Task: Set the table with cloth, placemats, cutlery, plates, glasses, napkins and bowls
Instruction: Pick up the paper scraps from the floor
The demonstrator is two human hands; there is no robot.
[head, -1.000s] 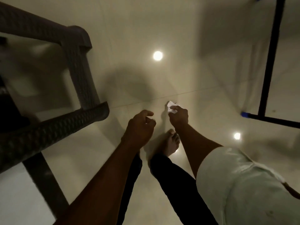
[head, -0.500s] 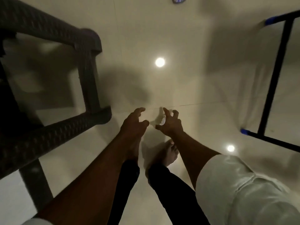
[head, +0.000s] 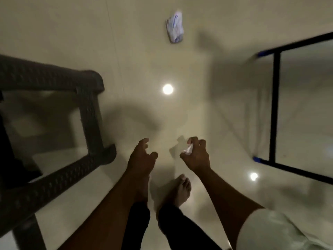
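We look straight down at a pale glossy floor (head: pixel 198 109), both arms reaching out over it. Our right hand (head: pixel 197 156) has its fingers curled round a small crumpled white scrap (head: pixel 188 150) — it looks like a bit of paper or napkin, though it is too small and blurred to name surely — pinched between thumb and fingertips. Our left hand (head: pixel 141 157) hangs just beside the right hand, on its left, apart from it, fingers loosely bent and holding nothing.

Below the right hand, a bare foot (head: pixel 181 192) stands on the floor, with dark trouser legs (head: pixel 178 230) under it. Well beyond the right hand, far up the floor, lies a crumpled white packet with blue marks (head: pixel 175 27), flat on the tiles and touching nothing else. Off to the left of the right hand, past the left hand, stands a dark woven-textured chair frame (head: pixel 90 120). To the right of the right hand stands a black metal frame with blue feet (head: pixel 274 109) — well apart from it. A white sleeve (head: pixel 281 231) covers our right upper arm.
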